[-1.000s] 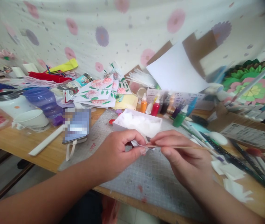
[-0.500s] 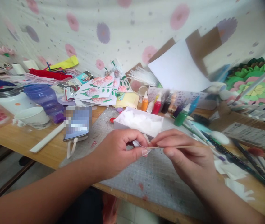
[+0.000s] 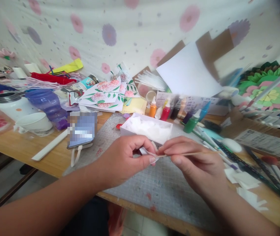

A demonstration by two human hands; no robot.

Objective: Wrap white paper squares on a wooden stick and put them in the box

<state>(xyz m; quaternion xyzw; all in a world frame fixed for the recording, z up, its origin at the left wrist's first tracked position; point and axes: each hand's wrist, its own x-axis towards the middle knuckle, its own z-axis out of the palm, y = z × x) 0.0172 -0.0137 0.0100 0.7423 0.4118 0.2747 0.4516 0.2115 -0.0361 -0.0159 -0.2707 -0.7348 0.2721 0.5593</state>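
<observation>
My left hand (image 3: 123, 160) pinches a small white paper piece (image 3: 147, 152) between thumb and forefinger, just above the grey cutting mat (image 3: 159, 186). My right hand (image 3: 195, 164) is closed on a thin wooden stick (image 3: 194, 154) that lies level, its left tip meeting the paper piece. The two hands nearly touch at the fingertips. Right behind them stands a white box (image 3: 147, 128) filled with white paper bits.
A phone (image 3: 82, 129) lies left of the mat, beside a white cup (image 3: 35, 123), a purple bottle (image 3: 48, 105) and a white jar (image 3: 11, 104). Small paint bottles (image 3: 165, 113) stand behind the box. Pens and a ruler (image 3: 243, 165) lie at the right, with white paper scraps (image 3: 249, 196).
The view shifted slightly between the oldest frame and now. Both hands stay together on the paper piece and stick, with the fingers only barely shifting.
</observation>
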